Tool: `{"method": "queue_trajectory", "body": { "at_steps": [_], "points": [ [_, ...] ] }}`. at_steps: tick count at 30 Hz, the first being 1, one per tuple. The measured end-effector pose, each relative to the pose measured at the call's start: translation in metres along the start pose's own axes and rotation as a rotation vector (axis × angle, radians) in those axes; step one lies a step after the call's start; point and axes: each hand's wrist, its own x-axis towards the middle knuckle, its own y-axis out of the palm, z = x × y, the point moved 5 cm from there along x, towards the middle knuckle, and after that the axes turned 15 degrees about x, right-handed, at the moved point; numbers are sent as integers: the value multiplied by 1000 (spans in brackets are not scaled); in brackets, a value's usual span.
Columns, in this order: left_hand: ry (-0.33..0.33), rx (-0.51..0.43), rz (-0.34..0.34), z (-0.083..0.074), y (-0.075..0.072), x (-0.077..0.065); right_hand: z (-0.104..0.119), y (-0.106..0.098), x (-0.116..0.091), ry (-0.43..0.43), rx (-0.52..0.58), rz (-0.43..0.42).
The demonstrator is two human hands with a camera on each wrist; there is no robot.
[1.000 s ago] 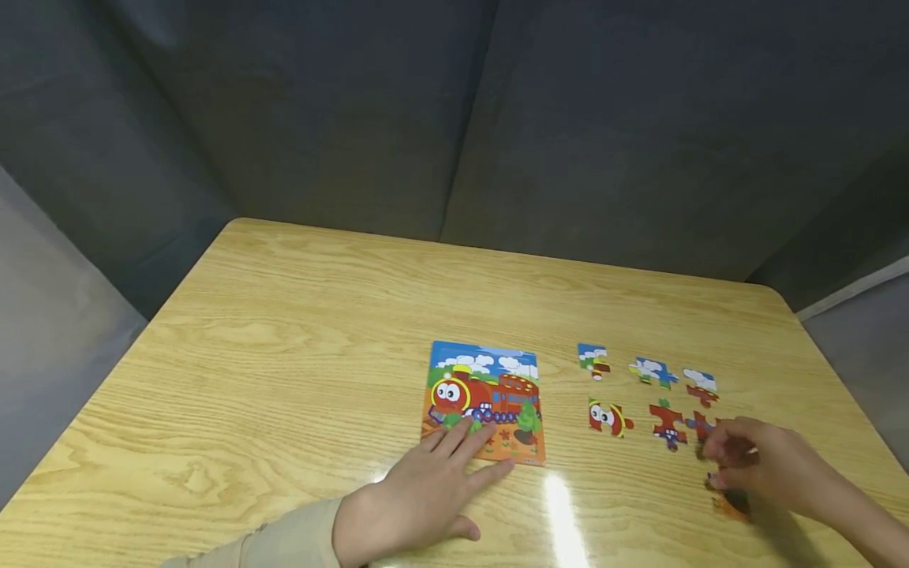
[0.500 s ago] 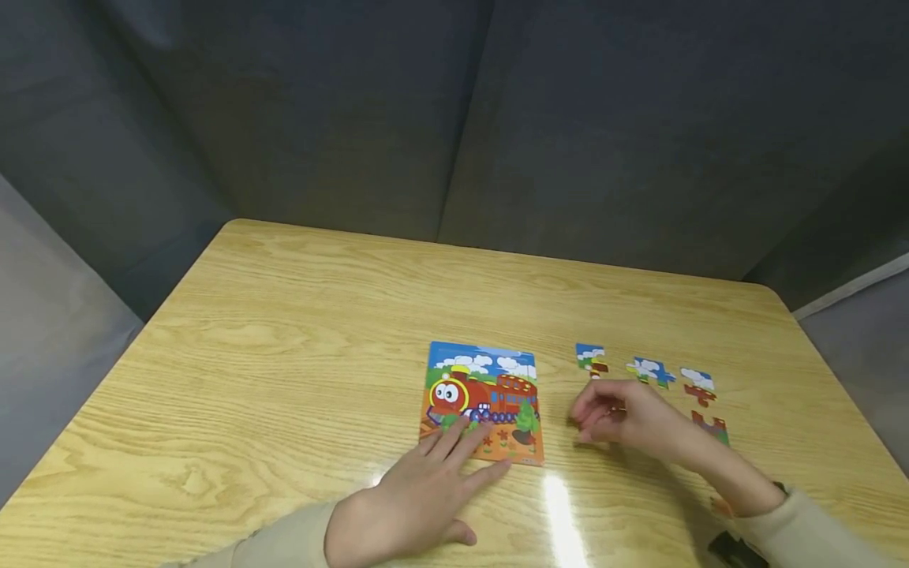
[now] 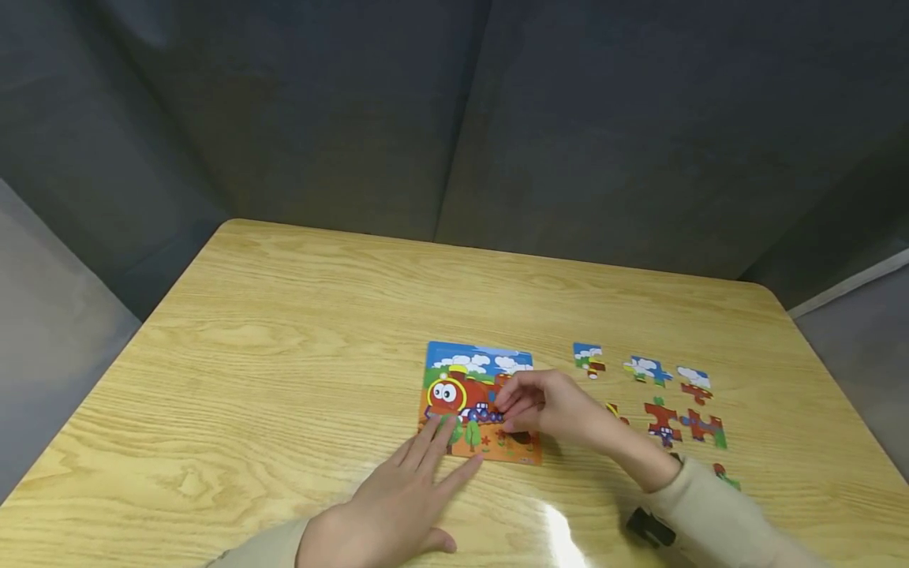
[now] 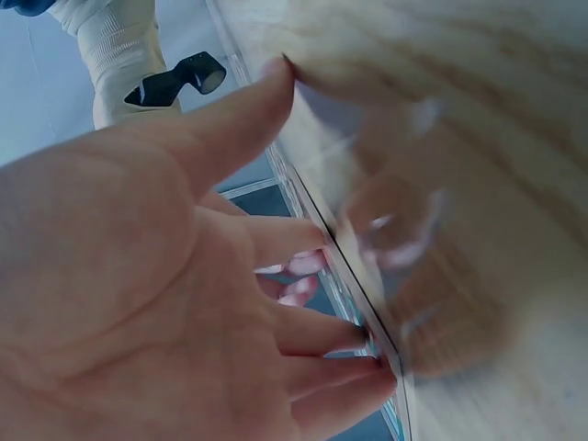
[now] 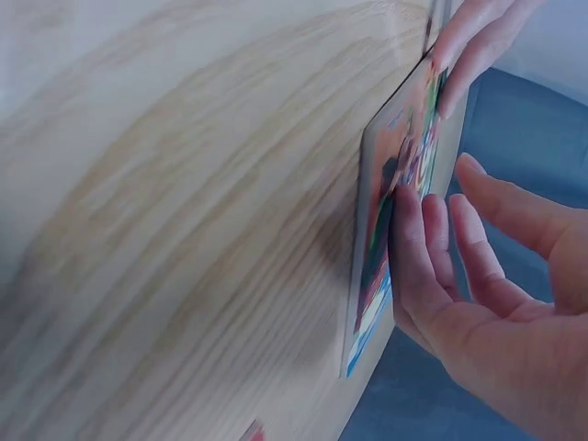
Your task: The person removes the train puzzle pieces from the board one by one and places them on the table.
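Note:
The picture puzzle, showing a red train with big eyes, lies flat on the wooden table. My left hand rests on its lower left edge with the fingers stretched out. Bent over its right side is my right hand. In the right wrist view a fingertip meets the puzzle's face near a dark-edged raised bit, while the thumb stands apart from it. No loose piece shows between them. In the left wrist view the fingers reach the thin edge of the puzzle.
Several loose jigsaw pieces lie in rows to the right: a chimney piece, cloud pieces and a red wheel piece. My right forearm partly hides the eye piece. A grey curtain hangs behind the table.
My right hand has moved left from the loose pieces, over the table, to the puzzle's right side. The left hand has slid slightly left and down, uncovering a small green tree.

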Motion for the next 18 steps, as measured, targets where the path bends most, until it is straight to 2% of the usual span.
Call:
{"method": "queue_trajectory", "body": {
  "at_steps": [12,16,18],
  "points": [
    [-5,24,31,-1,3,1,0,7,10,57,20,-18],
    [-7,31,27,-1,3,1,1,13,13,33,-75,-26],
    [-7,32,27,-1,3,1,4,16,14,-2,-165,-42]
  ]
}}
